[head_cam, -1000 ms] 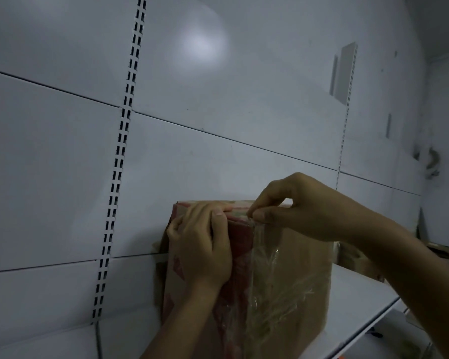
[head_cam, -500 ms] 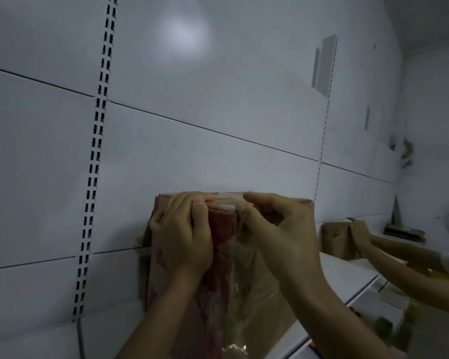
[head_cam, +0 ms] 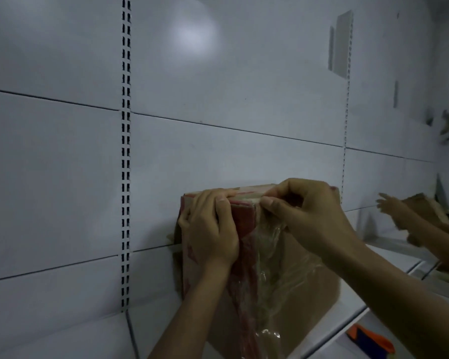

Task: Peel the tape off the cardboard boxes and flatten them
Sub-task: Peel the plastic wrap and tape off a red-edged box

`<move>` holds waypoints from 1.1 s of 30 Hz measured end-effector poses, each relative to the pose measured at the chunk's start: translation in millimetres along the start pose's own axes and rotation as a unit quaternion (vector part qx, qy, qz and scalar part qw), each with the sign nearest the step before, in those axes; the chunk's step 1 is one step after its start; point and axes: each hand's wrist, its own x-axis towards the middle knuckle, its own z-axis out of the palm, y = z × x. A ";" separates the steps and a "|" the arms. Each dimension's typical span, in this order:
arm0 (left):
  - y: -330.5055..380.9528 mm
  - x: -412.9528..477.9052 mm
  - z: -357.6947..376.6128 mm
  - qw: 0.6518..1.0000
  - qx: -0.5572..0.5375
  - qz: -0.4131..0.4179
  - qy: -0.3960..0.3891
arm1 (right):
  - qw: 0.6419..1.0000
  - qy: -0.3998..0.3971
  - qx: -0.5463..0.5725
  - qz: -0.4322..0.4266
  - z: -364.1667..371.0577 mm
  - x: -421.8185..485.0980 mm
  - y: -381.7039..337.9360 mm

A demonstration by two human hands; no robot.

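Observation:
A brown cardboard box [head_cam: 306, 286] with red print on its left face stands upright on a white shelf [head_cam: 389, 257] against the wall. My left hand [head_cam: 210, 229] grips the box's top left corner, fingers curled over the edge. My right hand [head_cam: 303, 211] pinches clear tape [head_cam: 267, 257] at the top edge of the box. A loose, crinkled strip of that tape hangs down the front corner to the bottom of the view.
Another person's hands [head_cam: 410, 218] handle a piece of cardboard [head_cam: 425, 203] at the right, further along the shelf. An orange and blue object [head_cam: 368, 340] lies below the shelf edge at lower right. White slotted wall panels [head_cam: 126, 177] fill the background.
My right hand has shifted along the box's top edge, still pinching the tape. The view has swung left and right. The other person's hands have lifted a cardboard piece.

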 end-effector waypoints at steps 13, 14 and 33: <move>-0.2 3.1 2.3 0.999 -0.043 -0.016 0.012 | 0.943 -0.267 -0.124 -0.153 -26.8 57.1 -1.1; -0.3 2.9 2.7 0.999 -0.045 -0.013 0.012 | 0.937 -0.303 -0.111 -0.136 -29.9 63.4 -4.7; -2.1 3.1 -0.1 1.000 -0.023 0.002 -0.009 | 0.823 -0.407 -0.388 0.080 -8.7 85.2 -58.1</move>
